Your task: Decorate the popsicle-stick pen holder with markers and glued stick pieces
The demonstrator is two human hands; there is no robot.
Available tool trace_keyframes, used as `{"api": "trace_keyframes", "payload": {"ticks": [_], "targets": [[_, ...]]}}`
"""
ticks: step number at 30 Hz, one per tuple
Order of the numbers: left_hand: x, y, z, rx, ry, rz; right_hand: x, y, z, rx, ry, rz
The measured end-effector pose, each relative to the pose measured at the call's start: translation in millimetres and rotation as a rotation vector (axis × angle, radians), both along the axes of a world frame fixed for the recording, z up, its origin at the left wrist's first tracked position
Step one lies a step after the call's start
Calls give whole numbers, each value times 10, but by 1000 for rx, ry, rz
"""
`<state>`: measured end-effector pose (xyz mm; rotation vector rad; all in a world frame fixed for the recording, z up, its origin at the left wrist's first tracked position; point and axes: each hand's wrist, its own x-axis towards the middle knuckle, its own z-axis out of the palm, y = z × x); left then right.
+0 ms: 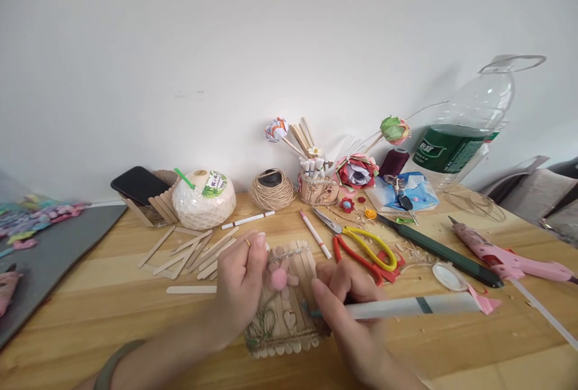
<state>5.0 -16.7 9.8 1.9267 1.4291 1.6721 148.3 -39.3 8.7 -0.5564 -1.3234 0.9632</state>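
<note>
A small craft-stick panel stands tilted in front of me, with twine along its edges, a pink pompom and a wooden heart. My left hand is closed around its left side, thumb up. In my right hand is a white marker pen with a dark band, held in a writing grip. The pen's greenish tip touches or nearly touches the panel's right part, where a green mark shows. Fingers of my right hand rest near the panel's right edge.
Loose craft sticks lie left. Behind stand a wrapped coconut, twine ball and marker holder. To the right are scissors, a green craft knife, a pink glue gun and a large bottle.
</note>
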Motion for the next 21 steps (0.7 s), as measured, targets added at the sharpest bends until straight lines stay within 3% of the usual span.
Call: {"api": "trace_keyframes", "payload": {"ticks": [2, 7, 13, 21], "targets": [[4, 9, -4, -1, -3, 4, 3, 9, 1, -42, 62, 21], [-4, 47, -33, 6, -39, 9, 56, 93, 32, -283, 268, -78], [-141, 183, -66, 280, 77, 82, 156, 183, 143, -396, 442, -166], [-359, 338, -36, 491, 239, 95, 160, 210, 142, -442, 393, -266]]}}
